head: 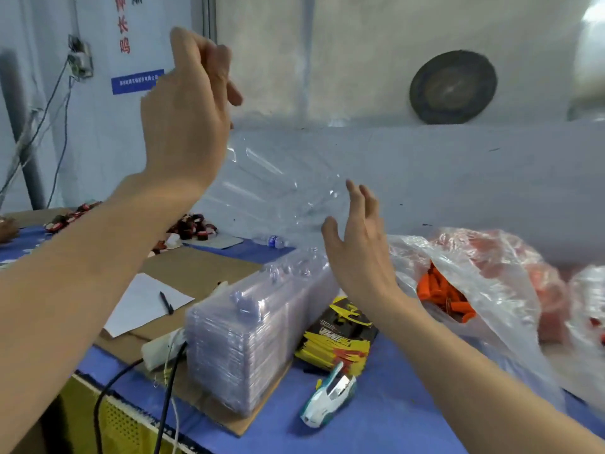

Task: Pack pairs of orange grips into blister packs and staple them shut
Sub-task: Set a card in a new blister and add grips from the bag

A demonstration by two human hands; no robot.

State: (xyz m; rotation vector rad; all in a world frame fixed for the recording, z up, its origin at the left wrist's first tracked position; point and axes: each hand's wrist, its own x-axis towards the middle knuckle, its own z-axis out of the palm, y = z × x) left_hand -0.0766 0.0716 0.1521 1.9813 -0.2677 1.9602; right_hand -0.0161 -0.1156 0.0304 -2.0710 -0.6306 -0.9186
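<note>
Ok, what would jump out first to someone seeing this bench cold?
The clear blister pack held up mid-frame, the left hand pinching its top corner and the open right hand by its lower edge. Below it stands the stack of blister packs; the orange grips show in a plastic bag at right.

Red characters 长 and 鸣 running down a white wall poster (144,44), blue strip (137,81) beneath with white print too small to read, yellow-black cards (337,342) on the bench with blurred lettering

The grips (442,298) are orange, blister pack (278,178) clear, tablecloth (393,417) blue, cards (330,342) black-and-yellow, stapler (329,399) white and teal.
</note>
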